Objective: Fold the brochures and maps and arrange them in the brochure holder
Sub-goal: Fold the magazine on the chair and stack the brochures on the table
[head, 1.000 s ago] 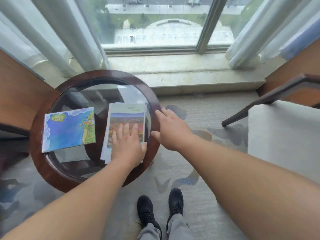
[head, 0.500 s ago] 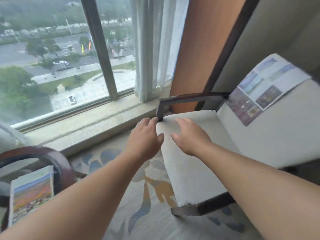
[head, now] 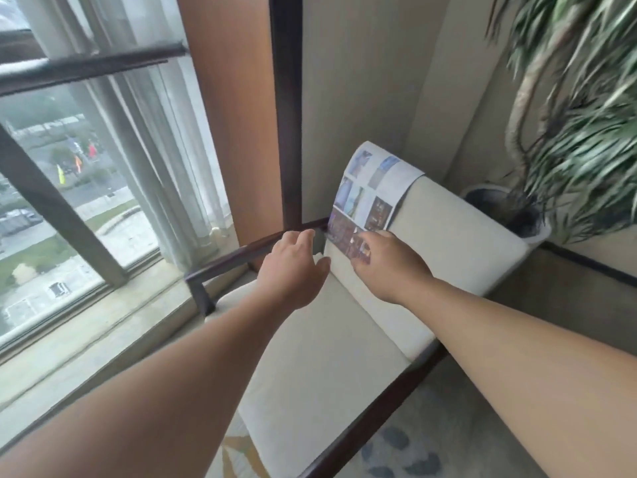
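Now the right hand [head: 389,260] meets the draped brochure [head: 372,188], grip unclear; left hand [head: 293,267] loose, empty; a lopsided tug could crease it.

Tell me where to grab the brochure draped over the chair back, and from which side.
Pinch the brochure by its lower edge, coming from the seat side. It bends over the top of the backrest and hangs down the front face, so that edge is free to lift. The right hand is at it; grip unclear.
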